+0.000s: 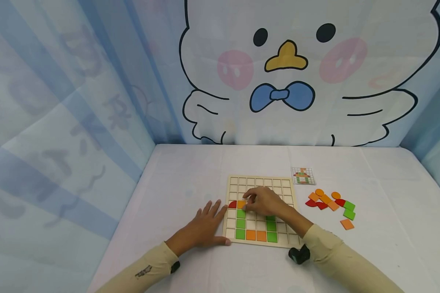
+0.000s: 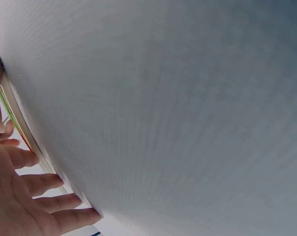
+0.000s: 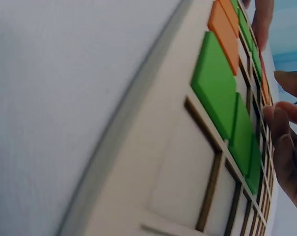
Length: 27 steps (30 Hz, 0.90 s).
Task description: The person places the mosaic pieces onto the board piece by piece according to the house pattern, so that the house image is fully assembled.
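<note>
On the worktop (image 1: 190, 167), the left hand (image 1: 201, 226) spreads wide at the left edge of the board (image 1: 256, 225) — the right hand (image 1: 265, 201) hovers by an orange square (image 1: 240, 204), grip impossible to tell.

- Head: high, set back, facing forward and down over the white cloth-covered desk (image 1: 187, 179).
- Left wrist: low, close, skimming the desk.
- Right wrist: nearest, slanting across the pale wooden grid board (image 3: 180, 162), whose green square tiles (image 3: 214, 83) head shares.
</note>
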{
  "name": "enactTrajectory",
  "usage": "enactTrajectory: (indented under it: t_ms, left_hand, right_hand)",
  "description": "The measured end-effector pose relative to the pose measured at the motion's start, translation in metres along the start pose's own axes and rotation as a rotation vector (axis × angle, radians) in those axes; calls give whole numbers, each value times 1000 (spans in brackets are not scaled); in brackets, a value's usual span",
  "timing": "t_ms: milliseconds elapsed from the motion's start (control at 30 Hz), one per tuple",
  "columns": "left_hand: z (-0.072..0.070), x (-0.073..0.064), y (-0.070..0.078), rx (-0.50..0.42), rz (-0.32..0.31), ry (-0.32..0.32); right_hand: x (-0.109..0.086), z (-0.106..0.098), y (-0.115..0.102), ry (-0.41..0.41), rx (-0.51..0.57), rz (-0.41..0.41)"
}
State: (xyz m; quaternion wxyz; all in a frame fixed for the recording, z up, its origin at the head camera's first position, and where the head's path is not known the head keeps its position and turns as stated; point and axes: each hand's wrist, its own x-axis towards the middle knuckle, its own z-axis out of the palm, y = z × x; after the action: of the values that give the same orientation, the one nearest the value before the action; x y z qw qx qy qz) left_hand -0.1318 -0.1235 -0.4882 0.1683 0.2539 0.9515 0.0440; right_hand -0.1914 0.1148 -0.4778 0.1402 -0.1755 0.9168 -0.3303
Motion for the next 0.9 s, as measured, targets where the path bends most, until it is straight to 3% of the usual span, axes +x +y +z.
enactTrajectory:
  t_ms: [233, 533, 900]
  left_hand:
    - [2, 0, 0, -10, -11, 2]
    - [3, 0, 0, -7, -11, 17]
    - [0, -1, 0, -19, -7, 14]
  right_hand:
    - [-12, -17, 12, 11, -12, -43]
    - [-41, -53, 43, 38, 28, -45]
    - [-83, -98, 83, 104, 54, 104]
